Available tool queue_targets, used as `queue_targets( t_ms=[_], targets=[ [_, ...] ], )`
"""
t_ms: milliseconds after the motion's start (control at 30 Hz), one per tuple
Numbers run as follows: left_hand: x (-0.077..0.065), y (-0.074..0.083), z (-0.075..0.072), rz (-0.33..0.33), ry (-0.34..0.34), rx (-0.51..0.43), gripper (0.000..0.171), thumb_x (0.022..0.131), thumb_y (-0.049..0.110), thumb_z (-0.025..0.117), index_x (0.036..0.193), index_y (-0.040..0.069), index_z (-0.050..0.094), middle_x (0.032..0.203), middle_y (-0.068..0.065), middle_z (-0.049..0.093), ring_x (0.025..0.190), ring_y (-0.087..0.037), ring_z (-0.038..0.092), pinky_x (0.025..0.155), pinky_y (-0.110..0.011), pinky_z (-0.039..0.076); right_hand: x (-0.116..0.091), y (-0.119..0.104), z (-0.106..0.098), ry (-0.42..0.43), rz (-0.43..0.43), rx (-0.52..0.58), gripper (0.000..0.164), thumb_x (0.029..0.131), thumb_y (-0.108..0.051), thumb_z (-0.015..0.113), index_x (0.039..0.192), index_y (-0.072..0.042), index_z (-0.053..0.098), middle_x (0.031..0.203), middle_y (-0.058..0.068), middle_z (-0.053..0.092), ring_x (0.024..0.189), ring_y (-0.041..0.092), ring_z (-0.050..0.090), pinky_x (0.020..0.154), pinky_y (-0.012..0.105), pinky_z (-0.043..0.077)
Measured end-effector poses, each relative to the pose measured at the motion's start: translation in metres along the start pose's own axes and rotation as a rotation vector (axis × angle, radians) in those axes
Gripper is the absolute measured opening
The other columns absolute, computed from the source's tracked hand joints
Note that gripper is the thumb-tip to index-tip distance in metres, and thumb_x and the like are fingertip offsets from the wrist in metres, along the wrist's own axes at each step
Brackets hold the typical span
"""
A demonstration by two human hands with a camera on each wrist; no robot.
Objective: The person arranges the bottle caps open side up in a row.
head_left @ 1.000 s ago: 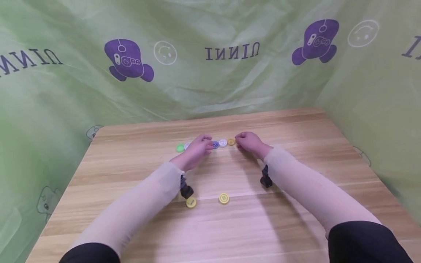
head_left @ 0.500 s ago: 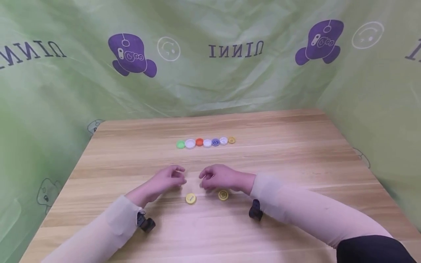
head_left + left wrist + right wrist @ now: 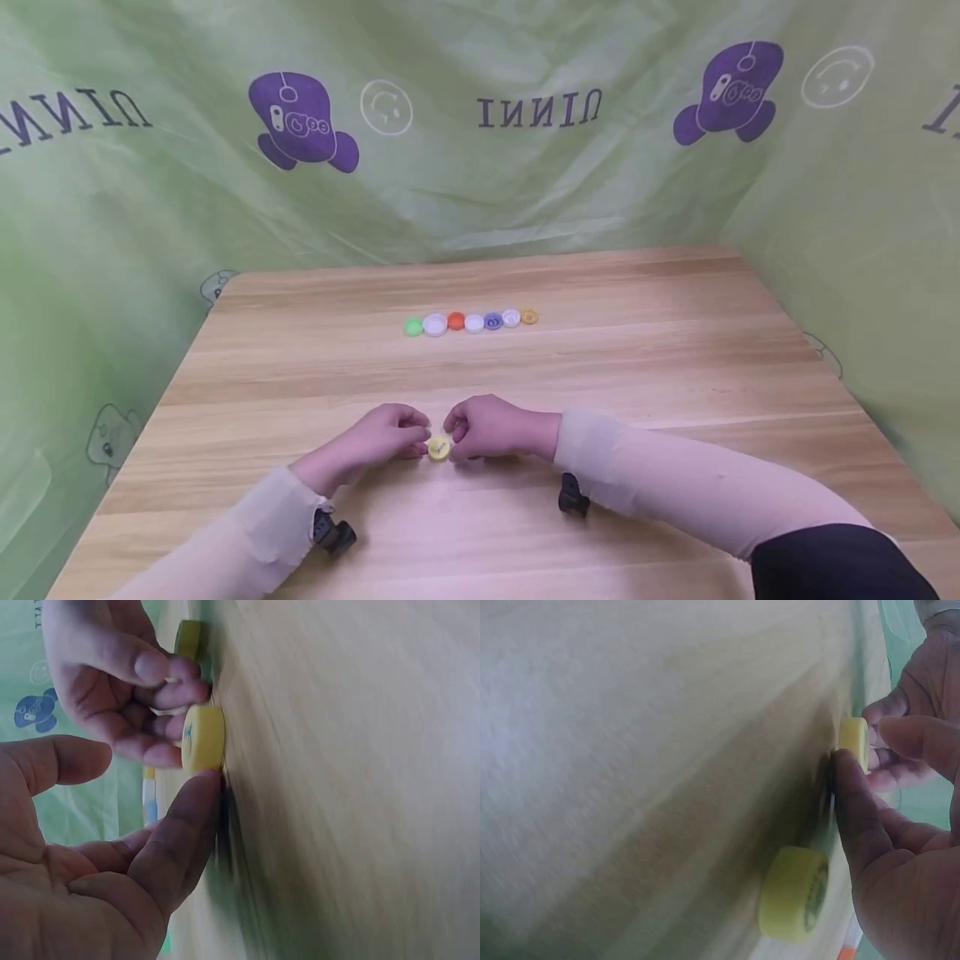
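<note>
A yellow bottle cap (image 3: 438, 448) lies flat on the wooden table between my two hands, printed face up. My left hand (image 3: 382, 437) comes at it from the left. In the left wrist view one of its fingertips (image 3: 201, 784) is right at the cap's side. From the opposite side my right hand (image 3: 498, 429) has loosely bent fingers at the cap's edge, its thumb and fingers spread apart. A second yellow cap (image 3: 791, 892) sits nearer the right wrist, hidden behind the right hand in the head view.
Farther back on the table (image 3: 637, 333) runs a row of small caps: a green cap (image 3: 413, 327), a red cap (image 3: 456, 321), a blue cap (image 3: 492, 321), an orange-yellow cap (image 3: 529, 316) and several white ones between. A green printed curtain (image 3: 525, 192) hangs behind the table.
Both hands have drawn back from the row toward the front, uncovering the row. They have since closed in on the left yellow cap from both sides; the right hand now covers the other.
</note>
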State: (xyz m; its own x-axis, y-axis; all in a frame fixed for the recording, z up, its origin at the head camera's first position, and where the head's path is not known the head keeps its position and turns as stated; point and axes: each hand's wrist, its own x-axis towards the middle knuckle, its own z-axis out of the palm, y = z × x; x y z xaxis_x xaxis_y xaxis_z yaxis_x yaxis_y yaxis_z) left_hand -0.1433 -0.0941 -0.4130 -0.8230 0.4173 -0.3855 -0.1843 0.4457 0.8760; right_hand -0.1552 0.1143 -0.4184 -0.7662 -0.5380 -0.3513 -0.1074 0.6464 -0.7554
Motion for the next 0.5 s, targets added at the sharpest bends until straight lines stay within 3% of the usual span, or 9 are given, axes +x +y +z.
queue_targets(
  t_ms=[167, 300, 500],
  targets=[
    [0.0040, -0.0006, 0.0038, 0.008, 0.019, -0.014, 0.036, 0.097, 0.002, 0.059, 0.124, -0.022, 0.057, 0.110, -0.020, 0.069, 0.093, -0.024, 0.071, 0.086, -0.035, 0.061, 0.0026, 0.0008, 0.0057, 0.034, -0.025, -0.040, 0.025, 0.077, -0.001, 0.082, 0.099, -0.008, 0.072, 0.082, -0.006, 0.065, 0.074, 0.008, 0.059, 0.069, 0.022, 0.050],
    [0.0054, -0.0031, 0.0058, 0.004, 0.015, -0.076, 0.039, 0.096, 0.002, 0.059, 0.126, -0.023, 0.054, 0.109, -0.020, 0.069, 0.093, -0.022, 0.071, 0.087, -0.035, 0.061, 0.0047, 0.0004, 0.0099, 0.063, -0.058, -0.117, 0.021, 0.076, -0.001, 0.081, 0.089, -0.013, 0.069, 0.077, -0.008, 0.062, 0.072, 0.007, 0.056, 0.068, 0.021, 0.048],
    [0.0079, -0.0047, 0.0083, 0.028, 0.004, -0.147, 0.040, 0.098, 0.002, 0.059, 0.128, -0.023, 0.052, 0.117, -0.024, 0.067, 0.099, -0.024, 0.070, 0.091, -0.035, 0.059, 0.0048, -0.0005, 0.0078, 0.117, -0.082, -0.189, 0.018, 0.077, -0.004, 0.079, 0.088, -0.013, 0.068, 0.076, -0.007, 0.061, 0.073, 0.008, 0.054, 0.068, 0.023, 0.047]
  ],
)
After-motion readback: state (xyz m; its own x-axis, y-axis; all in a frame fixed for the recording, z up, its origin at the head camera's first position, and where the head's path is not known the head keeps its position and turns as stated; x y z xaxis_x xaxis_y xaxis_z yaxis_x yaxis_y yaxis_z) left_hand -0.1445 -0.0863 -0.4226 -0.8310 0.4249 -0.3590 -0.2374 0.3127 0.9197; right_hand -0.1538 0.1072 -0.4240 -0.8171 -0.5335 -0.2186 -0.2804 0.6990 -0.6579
